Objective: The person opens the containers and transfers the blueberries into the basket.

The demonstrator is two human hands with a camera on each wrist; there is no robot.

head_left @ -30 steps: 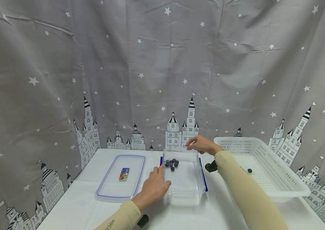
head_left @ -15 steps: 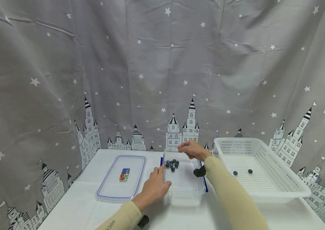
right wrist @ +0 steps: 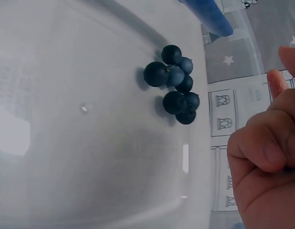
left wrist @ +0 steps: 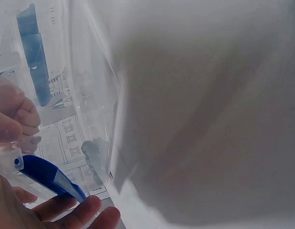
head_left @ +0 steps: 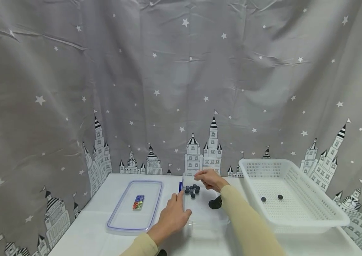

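My left hand (head_left: 172,213) holds the left side of a clear plastic container (head_left: 201,211). In the left wrist view its fingers (left wrist: 83,212) lie beside a blue latch (left wrist: 45,174) on the container's side. Several blueberries (head_left: 187,191) sit clustered on the container floor near its far left corner. Above the container's far part is my right hand (head_left: 212,179), with several fingers (right wrist: 262,140) curled. Its thumb and index fingertips are only partly visible in the right wrist view, so whether they hold anything is hidden.
A white perforated basket (head_left: 312,223) stands to the right, with one blueberry (head_left: 263,199) and another blueberry (head_left: 280,197) in it. The blue-edged clear lid (head_left: 149,209) with a colourful label (head_left: 138,202) lies left. A grey castle-print curtain (head_left: 181,78) hangs behind the table.
My right hand has moved left from the container's far right corner to above the container, near the berries. A second berry in the basket came into sight. My left hand stays in place.
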